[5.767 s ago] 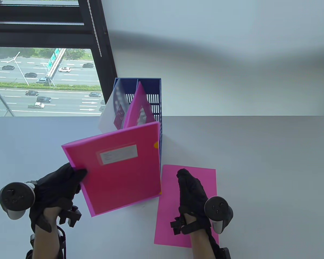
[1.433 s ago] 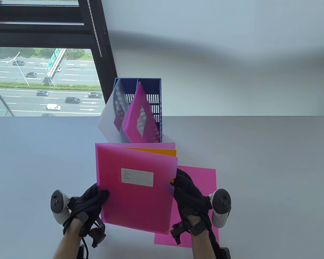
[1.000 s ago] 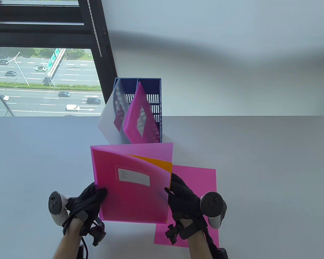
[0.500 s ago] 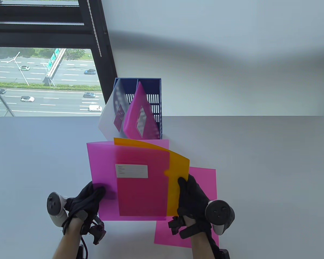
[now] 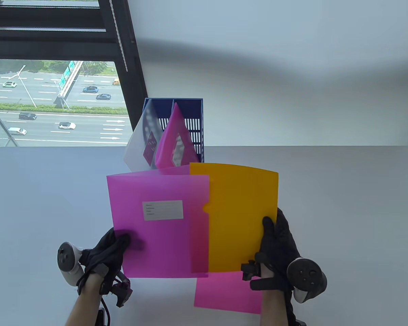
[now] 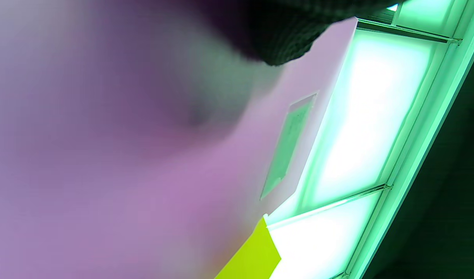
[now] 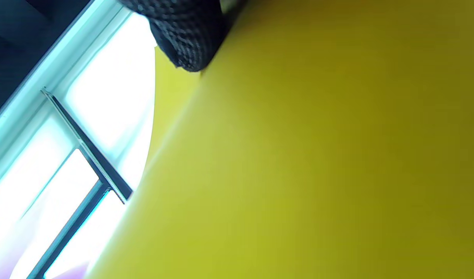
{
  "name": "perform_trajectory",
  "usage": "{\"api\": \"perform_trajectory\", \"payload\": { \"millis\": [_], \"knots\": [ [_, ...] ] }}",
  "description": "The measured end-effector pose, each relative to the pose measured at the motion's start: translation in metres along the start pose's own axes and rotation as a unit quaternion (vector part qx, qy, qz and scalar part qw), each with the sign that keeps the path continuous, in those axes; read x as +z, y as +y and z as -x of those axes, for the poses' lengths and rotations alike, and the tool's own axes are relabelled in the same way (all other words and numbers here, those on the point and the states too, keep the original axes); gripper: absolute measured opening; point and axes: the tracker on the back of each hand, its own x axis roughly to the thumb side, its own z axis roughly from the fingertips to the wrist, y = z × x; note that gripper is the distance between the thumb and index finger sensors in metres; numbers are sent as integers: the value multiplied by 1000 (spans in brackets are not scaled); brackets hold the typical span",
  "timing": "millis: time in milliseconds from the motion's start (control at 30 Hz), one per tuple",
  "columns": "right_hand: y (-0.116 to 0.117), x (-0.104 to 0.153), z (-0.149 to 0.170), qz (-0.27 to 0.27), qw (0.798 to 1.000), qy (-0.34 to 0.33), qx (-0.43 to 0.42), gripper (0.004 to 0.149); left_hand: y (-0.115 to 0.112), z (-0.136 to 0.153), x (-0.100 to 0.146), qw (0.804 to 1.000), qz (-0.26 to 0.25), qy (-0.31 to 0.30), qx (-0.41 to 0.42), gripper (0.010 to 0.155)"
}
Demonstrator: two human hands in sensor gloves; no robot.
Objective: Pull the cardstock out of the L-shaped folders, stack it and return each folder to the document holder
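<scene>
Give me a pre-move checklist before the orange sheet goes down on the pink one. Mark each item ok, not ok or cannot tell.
1. Right hand grips the orange cardstock at its lower right: ok.
2. Left hand holds the pink folder at its lower left: ok.
3. Orange cardstock fully out of the folder: not ok, its left edge still shows behind the front flap.
4. Pink cardstock lies flat on the table, ready to stack on: ok.
5. Free slot in the blue document holder for this folder: cannot tell.

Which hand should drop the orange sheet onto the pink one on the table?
Right. The right hand already pinches the orange cardstock, almost over the pink cardstock. The left hand is holding the pink folder.
</scene>
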Motion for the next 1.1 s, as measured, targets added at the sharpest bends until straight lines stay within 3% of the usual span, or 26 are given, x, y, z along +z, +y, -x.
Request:
{"api": "perform_trajectory", "payload": {
  "millis": [200,367,500,633,767,867,1000,1100],
  "knots": [
    [-16,-6,12,10,994,63,90,46,5,-1,1,1000,-12,2,2,42],
    [-17,-8,26,-27,980,129,149,47,9,-1,2,1000,-24,-1,18,42],
    [-4,-6,38,-67,971,182,137,54,9,-1,2,1000,-25,0,18,42],
    [14,-2,46,-113,961,194,161,68,9,-1,2,999,-26,1,19,42],
    [30,2,51,-158,950,210,170,47,9,0,2,1000,-24,2,17,42],
    [41,6,54,-186,938,210,203,46,9,1,2,1000,-22,4,16,42],
    [56,10,54,-254,902,219,271,61,9,1,2,1000,-22,4,15,42],
    [70,15,59,-321,846,237,353,66,9,2,2,1000,-20,5,15,42]
  ]
}}
